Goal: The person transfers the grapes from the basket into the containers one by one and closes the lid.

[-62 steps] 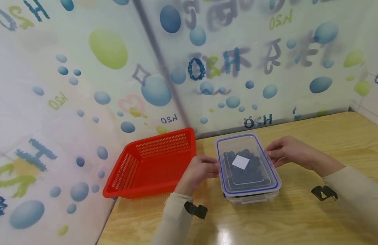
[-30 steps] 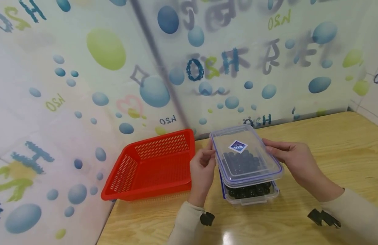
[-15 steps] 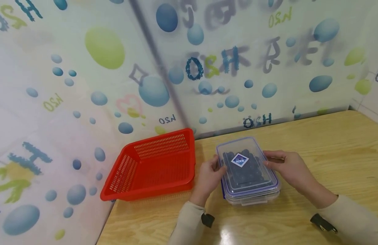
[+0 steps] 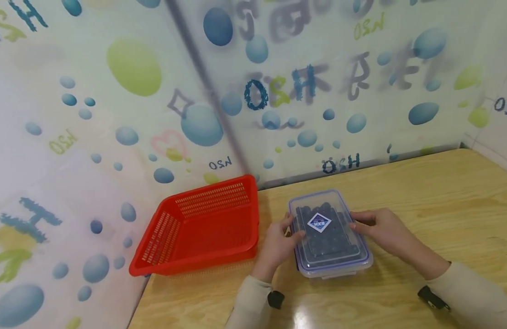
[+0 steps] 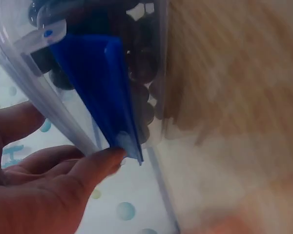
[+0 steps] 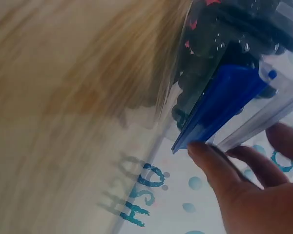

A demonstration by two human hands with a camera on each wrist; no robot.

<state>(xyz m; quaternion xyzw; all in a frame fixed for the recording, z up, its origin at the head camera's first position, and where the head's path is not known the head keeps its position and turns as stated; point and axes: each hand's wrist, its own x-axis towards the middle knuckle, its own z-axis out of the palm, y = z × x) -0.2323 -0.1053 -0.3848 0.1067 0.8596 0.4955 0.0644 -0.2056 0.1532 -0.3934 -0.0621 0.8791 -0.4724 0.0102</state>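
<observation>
A clear plastic lid (image 4: 333, 240) with a blue seal line and a printed diamond label (image 4: 319, 222) lies on a clear food container (image 4: 335, 273). Dark, shiny round pieces (image 6: 195, 90) fill the container; their exact kind is unclear. My left hand (image 4: 277, 242) pinches the lid's left edge, thumb on top. In the left wrist view, a fingertip touches the end of a blue side latch (image 5: 95, 80), which stands out from the wall. My right hand (image 4: 382, 228) pinches the opposite edge, with fingers at another blue latch (image 6: 222, 102) in the right wrist view.
A red plastic basket (image 4: 214, 228) with slotted walls stands left of the container, near my left hand. The wooden table (image 4: 434, 196) extends to the right. Behind it hangs a patterned sheet (image 4: 348, 68) with blue and green dots.
The lid's label looked plain white at first. Then both hands held the lid raised and tilted above the container, printed label showing. It came down and now lies flat on top.
</observation>
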